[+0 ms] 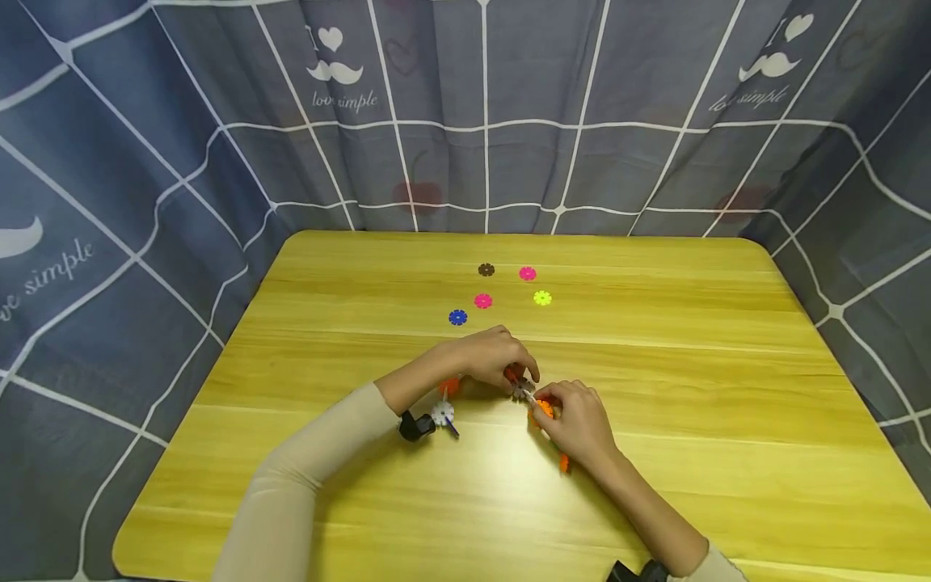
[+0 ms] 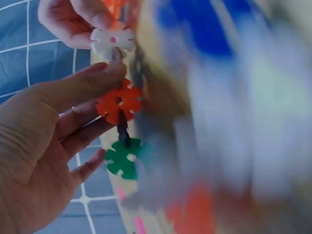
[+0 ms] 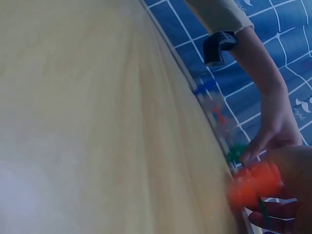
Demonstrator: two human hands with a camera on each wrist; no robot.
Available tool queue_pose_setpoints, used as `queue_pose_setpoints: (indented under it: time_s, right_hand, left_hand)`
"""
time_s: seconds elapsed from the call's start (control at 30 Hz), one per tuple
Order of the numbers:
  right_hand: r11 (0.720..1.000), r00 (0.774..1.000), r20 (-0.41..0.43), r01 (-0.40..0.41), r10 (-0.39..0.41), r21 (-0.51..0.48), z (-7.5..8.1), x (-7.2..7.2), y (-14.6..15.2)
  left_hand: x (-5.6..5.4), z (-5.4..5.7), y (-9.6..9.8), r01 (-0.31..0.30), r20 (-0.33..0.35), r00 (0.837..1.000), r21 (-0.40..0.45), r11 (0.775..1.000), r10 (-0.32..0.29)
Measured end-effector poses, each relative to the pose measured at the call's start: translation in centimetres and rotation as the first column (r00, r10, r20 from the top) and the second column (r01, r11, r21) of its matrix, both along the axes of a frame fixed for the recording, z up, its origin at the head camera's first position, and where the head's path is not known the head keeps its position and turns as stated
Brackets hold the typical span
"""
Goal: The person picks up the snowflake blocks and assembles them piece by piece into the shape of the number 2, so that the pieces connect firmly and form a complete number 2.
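Observation:
Slotted plastic discs are joined into a chain between the two hands. In the left wrist view, my left hand (image 1: 498,356) pinches the chain near an orange-red disc (image 2: 119,101), with a green disc (image 2: 123,158) hanging on beyond it. My right hand (image 1: 578,416) grips the end with a white disc (image 2: 105,45) and an orange disc (image 1: 543,412). Another orange disc (image 1: 564,463) shows below the right wrist. Under the left forearm sit a pale disc (image 1: 443,414), a dark blue disc (image 1: 452,428) seen edge-on and a red disc (image 1: 449,386). Blur hides other joints.
Beyond the hands, loose discs lie flat on the wooden table (image 1: 691,323): brown (image 1: 486,269), two pink (image 1: 527,273), yellow-green (image 1: 542,297) and blue (image 1: 458,317). A grid-patterned curtain (image 1: 524,170) hangs along the table's back and sides.

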State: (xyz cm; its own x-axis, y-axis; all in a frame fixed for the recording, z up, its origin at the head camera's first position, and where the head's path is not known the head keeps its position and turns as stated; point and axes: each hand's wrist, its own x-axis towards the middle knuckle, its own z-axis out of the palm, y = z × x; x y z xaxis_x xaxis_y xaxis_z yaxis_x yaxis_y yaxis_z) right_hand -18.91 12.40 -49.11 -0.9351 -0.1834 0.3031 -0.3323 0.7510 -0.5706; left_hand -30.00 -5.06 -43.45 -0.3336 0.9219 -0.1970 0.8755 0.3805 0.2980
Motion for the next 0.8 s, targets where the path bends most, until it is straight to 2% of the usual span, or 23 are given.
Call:
queue_pose_setpoints:
  time_s: [0.1, 0.2, 0.3, 0.4, 0.5, 0.57, 0.67, 0.8]
  right_hand:
    - [1.000, 1.000, -0.010, -0.003, 0.003, -0.014, 0.0, -0.2, 0.0]
    - [0.999, 1.000, 0.007, -0.016, 0.017, -0.031, 0.0, -0.2, 0.0]
    - [0.999, 1.000, 0.026, -0.007, 0.008, -0.031, 0.0, 0.0, 0.0]
    - [1.000, 1.000, 0.026, 0.010, -0.010, -0.030, 0.0, 0.4, 0.2]
    - [0.999, 1.000, 0.006, 0.013, -0.013, -0.047, -0.2, 0.5, 0.2]
    - [0.998, 1.000, -0.014, 0.009, -0.009, -0.061, -0.4, 0.4, 0.2]
    - [0.998, 0.999, -0.031, 0.005, -0.007, -0.070, -0.6, 0.2, 0.2]
    - [1.000, 0.997, -0.070, -0.012, 0.011, -0.016, -0.7, -0.3, 0.2]
  left_hand:
    - [0.2, -0.4, -0.4, -0.019, 0.029, 0.999, 0.004, 1.000, 0.019]
    - [0.5, -1.0, -0.7, -0.014, 0.063, 0.998, 0.065, 0.998, 0.010]
    - [0.8, -1.6, -0.7, -0.020, 0.062, 0.998, 0.151, 0.988, 0.010]
    - [1.0, -2.0, -0.6, -0.052, 0.052, 0.998, 0.192, 0.980, 0.043]
    - [1.0, -2.2, -0.6, -0.091, 0.085, 0.993, 0.192, 0.977, 0.076]
    - [0.9, -2.2, -0.7, -0.109, 0.138, 0.987, 0.181, 0.977, 0.085]
    - [0.7, -2.1, -1.1, -0.107, 0.199, 0.977, 0.164, 0.981, 0.073]
    - [0.5, -2.2, -1.4, -0.077, 0.180, 0.983, 0.160, 0.984, 0.048]
